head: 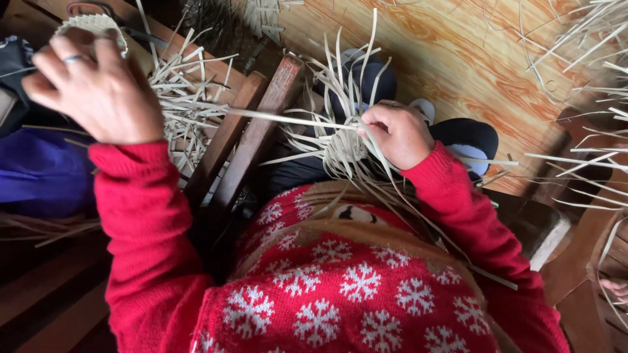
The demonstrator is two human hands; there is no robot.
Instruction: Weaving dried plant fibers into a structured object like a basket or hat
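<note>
My right hand (396,134) is closed on a half-woven piece of pale straw strips (340,147) held over my lap, loose strip ends fanning out from it. One long strip (281,117) runs taut from that piece toward the left. My left hand (91,85), with a ring on one finger, is raised at the upper left and grips the far end of the strip among a bundle of loose strips (186,98). Just behind its fingers sits a small woven straw piece (95,26). Both arms wear red sleeves of a snowflake sweater.
Two dark wooden slats (245,144) run diagonally between my hands. A purple cloth (39,170) lies at the left. More straw strips (589,117) spread at the right over a wooden floor (471,59). A wooden seat edge (543,229) is at the lower right.
</note>
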